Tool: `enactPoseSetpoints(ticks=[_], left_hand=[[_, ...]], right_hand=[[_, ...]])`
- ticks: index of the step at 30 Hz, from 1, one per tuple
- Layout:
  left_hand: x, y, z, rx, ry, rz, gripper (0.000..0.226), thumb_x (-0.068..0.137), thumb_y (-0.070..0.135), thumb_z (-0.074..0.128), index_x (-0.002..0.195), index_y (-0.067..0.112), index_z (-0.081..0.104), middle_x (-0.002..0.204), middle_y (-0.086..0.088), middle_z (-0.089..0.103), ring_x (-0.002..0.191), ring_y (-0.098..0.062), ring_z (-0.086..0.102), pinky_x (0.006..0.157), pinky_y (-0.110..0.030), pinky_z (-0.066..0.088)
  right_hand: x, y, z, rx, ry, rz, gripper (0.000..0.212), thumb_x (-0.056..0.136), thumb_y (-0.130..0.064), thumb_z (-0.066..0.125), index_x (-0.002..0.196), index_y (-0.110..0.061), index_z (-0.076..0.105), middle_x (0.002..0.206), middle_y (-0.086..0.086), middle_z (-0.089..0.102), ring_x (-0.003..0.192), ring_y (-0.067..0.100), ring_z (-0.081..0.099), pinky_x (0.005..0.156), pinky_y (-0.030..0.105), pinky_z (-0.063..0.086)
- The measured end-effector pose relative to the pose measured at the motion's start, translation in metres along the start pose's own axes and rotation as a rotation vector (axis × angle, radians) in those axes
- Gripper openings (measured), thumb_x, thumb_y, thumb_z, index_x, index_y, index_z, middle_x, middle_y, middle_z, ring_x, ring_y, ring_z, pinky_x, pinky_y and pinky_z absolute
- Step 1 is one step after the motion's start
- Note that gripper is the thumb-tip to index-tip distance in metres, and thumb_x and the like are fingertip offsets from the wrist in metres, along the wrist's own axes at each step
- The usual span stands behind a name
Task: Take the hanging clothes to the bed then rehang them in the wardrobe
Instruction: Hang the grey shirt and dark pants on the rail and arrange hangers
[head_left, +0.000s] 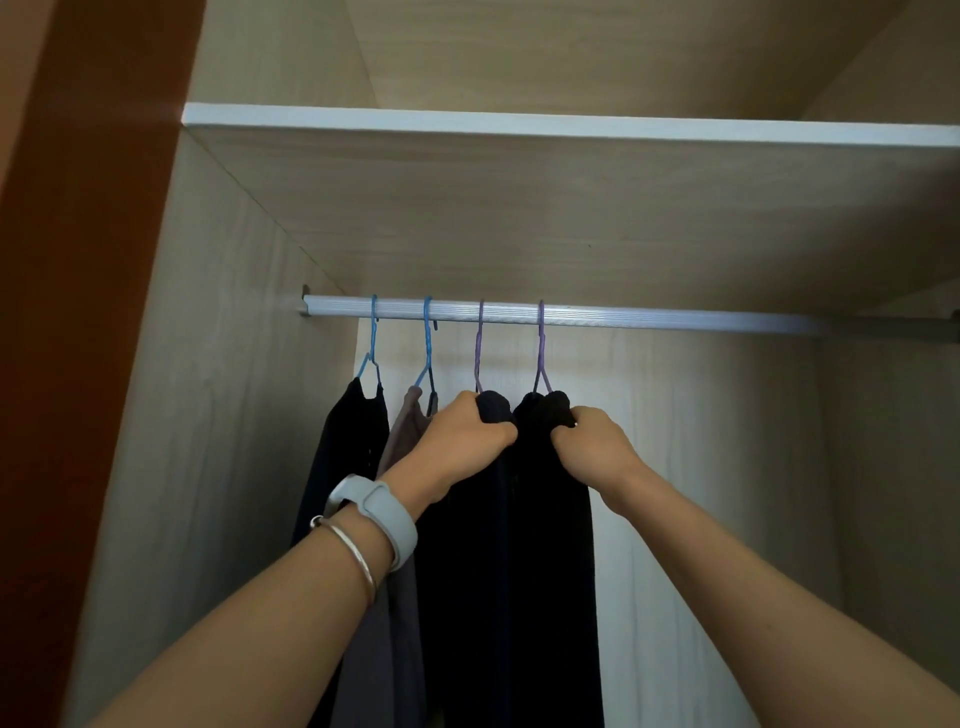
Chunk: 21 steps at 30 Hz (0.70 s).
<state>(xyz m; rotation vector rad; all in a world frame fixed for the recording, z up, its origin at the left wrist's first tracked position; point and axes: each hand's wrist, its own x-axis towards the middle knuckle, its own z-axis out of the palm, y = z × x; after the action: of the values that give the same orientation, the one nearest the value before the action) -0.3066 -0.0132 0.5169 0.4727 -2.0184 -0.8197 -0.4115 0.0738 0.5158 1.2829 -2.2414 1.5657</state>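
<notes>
Several garments hang from a silver rail (675, 321) inside the wardrobe. From the left: a black garment (348, 467) on a blue hanger (372, 343), a grey-brown garment (402, 436) on a second blue hanger (428, 348), a dark navy garment (493, 410) on a purple hanger (479, 348), and a black garment (550, 519) on another purple hanger (541, 348). My left hand (462, 431) grips the shoulder of the navy garment. My right hand (597, 441) grips the shoulder of the black garment on the right.
A pale shelf (571, 127) runs above the rail. The wardrobe's left wall (208, 415) stands close to the clothes, with a reddish-brown door edge (78, 312) beyond it. The right half of the rail carries no hangers.
</notes>
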Motion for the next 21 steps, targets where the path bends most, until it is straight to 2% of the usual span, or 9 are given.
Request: enactPoseSetpoints(ticks=[2, 6, 9, 11, 16, 19, 21], left_hand=[[0.0, 0.004, 0.004, -0.01, 0.004, 0.016, 0.032, 0.08, 0.014, 0.054, 0.111, 0.01, 0.053, 0.108, -0.011, 0.062, 0.097, -0.023, 0.061, 0.081, -0.032, 0.05], [0.001, 0.009, 0.015, 0.0, -0.02, 0.053, 0.026, 0.081, 0.011, 0.052, 0.107, 0.008, 0.054, 0.108, -0.012, 0.062, 0.098, -0.026, 0.06, 0.086, -0.035, 0.048], [0.005, 0.013, 0.017, 0.015, -0.028, 0.065, 0.014, 0.081, 0.007, 0.051, 0.095, 0.01, 0.053, 0.096, -0.01, 0.06, 0.088, -0.023, 0.058, 0.081, -0.033, 0.047], [0.008, 0.014, 0.019, 0.012, -0.007, 0.067, 0.017, 0.081, 0.007, 0.05, 0.096, 0.004, 0.056, 0.095, -0.012, 0.06, 0.085, -0.023, 0.057, 0.077, -0.032, 0.047], [0.009, 0.011, 0.023, 0.064, 0.019, 0.08, 0.03, 0.08, 0.022, 0.057, 0.106, 0.007, 0.056, 0.106, -0.011, 0.063, 0.09, -0.021, 0.059, 0.066, -0.025, 0.045], [0.005, 0.009, 0.019, 0.153, 0.011, 0.114, 0.039, 0.082, 0.036, 0.058, 0.109, 0.008, 0.054, 0.108, -0.01, 0.063, 0.096, -0.022, 0.06, 0.078, -0.031, 0.05], [-0.003, 0.007, 0.011, 0.276, 0.017, 0.158, 0.049, 0.084, 0.049, 0.053, 0.114, 0.01, 0.054, 0.112, -0.008, 0.062, 0.102, -0.022, 0.059, 0.085, -0.033, 0.048]], right_hand=[[-0.001, 0.002, -0.004, -0.033, 0.043, -0.015, 0.026, 0.085, -0.011, 0.038, 0.1, -0.003, 0.058, 0.089, 0.011, 0.059, 0.08, 0.027, 0.056, 0.068, 0.032, 0.044], [0.002, 0.008, -0.015, -0.073, 0.076, -0.028, 0.03, 0.084, -0.01, 0.038, 0.101, -0.005, 0.062, 0.097, 0.016, 0.066, 0.092, 0.034, 0.063, 0.076, 0.036, 0.051], [0.003, 0.009, -0.017, -0.105, 0.089, -0.035, 0.029, 0.084, -0.01, 0.038, 0.101, -0.005, 0.061, 0.098, 0.017, 0.065, 0.092, 0.035, 0.063, 0.074, 0.034, 0.049], [0.004, 0.008, -0.016, -0.131, 0.087, -0.037, 0.029, 0.084, -0.011, 0.038, 0.102, -0.008, 0.061, 0.097, 0.015, 0.065, 0.091, 0.034, 0.062, 0.075, 0.035, 0.05], [0.004, 0.007, -0.019, -0.205, 0.06, -0.05, 0.029, 0.084, -0.013, 0.041, 0.102, -0.007, 0.062, 0.096, 0.013, 0.066, 0.09, 0.032, 0.064, 0.082, 0.04, 0.054], [0.001, 0.008, -0.024, -0.195, 0.056, -0.038, 0.03, 0.084, -0.016, 0.044, 0.106, -0.006, 0.062, 0.098, 0.012, 0.065, 0.094, 0.031, 0.064, 0.088, 0.043, 0.053], [-0.001, 0.008, -0.026, -0.224, 0.077, -0.039, 0.035, 0.085, -0.02, 0.047, 0.117, -0.009, 0.058, 0.111, 0.012, 0.063, 0.103, 0.03, 0.061, 0.093, 0.042, 0.05]])
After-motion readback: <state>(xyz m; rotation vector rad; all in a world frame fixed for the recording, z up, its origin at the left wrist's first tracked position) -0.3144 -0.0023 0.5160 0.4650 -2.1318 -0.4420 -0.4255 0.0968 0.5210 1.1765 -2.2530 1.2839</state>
